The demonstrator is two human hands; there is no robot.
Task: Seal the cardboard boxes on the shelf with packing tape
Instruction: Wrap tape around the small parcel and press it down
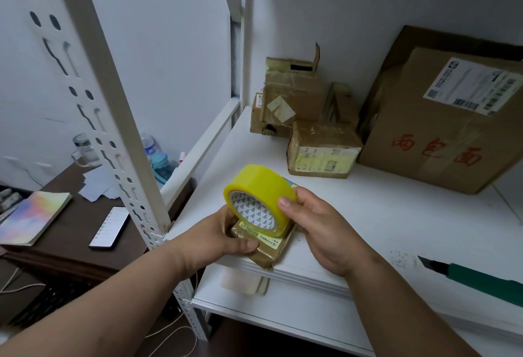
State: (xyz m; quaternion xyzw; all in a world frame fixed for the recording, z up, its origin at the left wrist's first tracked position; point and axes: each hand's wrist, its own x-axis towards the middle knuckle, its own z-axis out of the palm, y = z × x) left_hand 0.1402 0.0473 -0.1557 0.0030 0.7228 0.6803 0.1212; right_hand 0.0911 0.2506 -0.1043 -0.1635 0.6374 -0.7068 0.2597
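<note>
**Tape roll held over a small parcel at the shelf edge**

Hands meet at the front edge of the white metal shelf (396, 215). The right hand (319, 232) grips a yellow roll of packing tape (259, 186), thumb curled over the roll's outer face and fingers hidden behind it; the roll stands on edge, its patterned white core facing the camera. The left hand (226, 232) holds a small flat brown cardboard parcel (268, 249) that lies on the shelf right at its front left corner, thumb pressed on the parcel's near edge and fingers tucked under the roll. The roll's lower rim touches or sits just above the parcel's top.

Further back on the shelf stand a small taped cardboard box with a yellowed label (322, 150), a stack of worn brown boxes (291, 96) in the corner with one flap raised, and a large cardboard carton with red characters and a white shipping label (441, 118) to the right. A green-handled utility knife (475, 277) lies on the shelf at the right edge.

Beside the shelf, a dark desk (70, 232) carries a pastel notebook (31, 218) and a smartphone (109, 227).
</note>
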